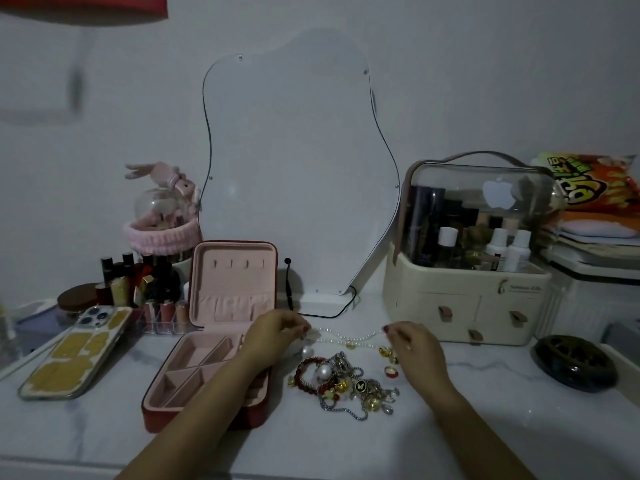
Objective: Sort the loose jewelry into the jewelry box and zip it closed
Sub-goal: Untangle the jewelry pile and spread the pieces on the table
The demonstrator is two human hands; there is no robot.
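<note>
A red jewelry box (pixel 207 375) with pink lining lies open on the white marble table, its lid standing upright behind the tray. A white pearl necklace (pixel 346 336) with a small gold pendant is stretched between my hands. My left hand (pixel 277 336) pinches its left end just right of the box. At the right end, my right hand (pixel 412 341) pinches the strand. In front of the necklace lies a heap of loose jewelry (pixel 346 386): red bead bracelets, silver chains, pearls, gold charms. A red and gold ring (pixel 391 371) lies beside the heap.
A phone (pixel 74 351) lies face down at the left beside lipsticks and bottles (pixel 138 285). A wavy mirror (pixel 294 168) stands at the back with a black cable. A cream cosmetics case (pixel 467 296) stands at the right, and a dark oval holder (pixel 575 363) lies further right.
</note>
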